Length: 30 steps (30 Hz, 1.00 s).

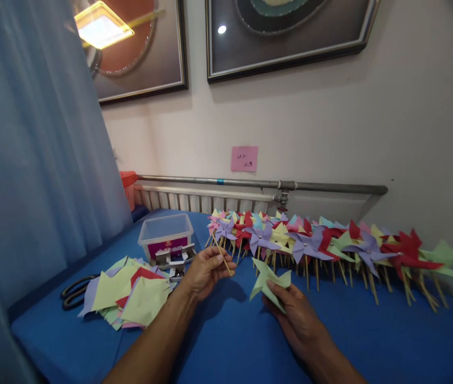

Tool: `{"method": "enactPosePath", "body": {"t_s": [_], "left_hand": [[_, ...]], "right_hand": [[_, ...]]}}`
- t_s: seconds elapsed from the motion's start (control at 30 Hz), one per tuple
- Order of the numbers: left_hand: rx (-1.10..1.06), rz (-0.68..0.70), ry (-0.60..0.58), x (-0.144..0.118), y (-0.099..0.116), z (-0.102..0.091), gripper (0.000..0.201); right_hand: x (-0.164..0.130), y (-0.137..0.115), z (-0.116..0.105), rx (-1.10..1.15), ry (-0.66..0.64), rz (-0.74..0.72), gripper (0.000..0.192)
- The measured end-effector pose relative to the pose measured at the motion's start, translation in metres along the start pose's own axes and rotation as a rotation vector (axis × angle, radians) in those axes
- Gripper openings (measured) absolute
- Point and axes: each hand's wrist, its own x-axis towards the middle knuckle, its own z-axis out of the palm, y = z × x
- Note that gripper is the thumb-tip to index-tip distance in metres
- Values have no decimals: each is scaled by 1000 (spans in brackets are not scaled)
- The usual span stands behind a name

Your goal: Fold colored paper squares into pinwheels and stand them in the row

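One stick (pixel 222 255) crosses the pinching left grip (pixel 206 271); the right grip (pixel 293 312) clasps a pinwheel (pixel 265 280).

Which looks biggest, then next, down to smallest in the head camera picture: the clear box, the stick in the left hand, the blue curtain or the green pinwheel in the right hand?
1. Blue curtain
2. Clear box
3. Green pinwheel
4. Stick, by far the thinnest

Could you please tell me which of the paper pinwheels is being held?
The pale green pinwheel in the right hand; the other pinwheels are massed together on the blue table.
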Motion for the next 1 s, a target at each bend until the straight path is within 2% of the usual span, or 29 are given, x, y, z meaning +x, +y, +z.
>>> {"method": "enactPosePath", "body": {"t_s": [0.13, 0.43, 0.73, 1.0], "left_hand": [[-5, -6, 10, 1, -4, 1, 39], [2, -4, 88, 1, -5, 4, 38], [40, -35, 25, -4, -8, 12, 40], [68, -32, 31, -5, -8, 11, 42]], "right_hand": [[-2, 3, -1, -14, -52, -27, 42], [0, 7, 1, -33, -74, -29, 43], [-2, 6, -1, -14, -90, -21, 43], [0, 7, 0, -9, -85, -19, 45]]}}
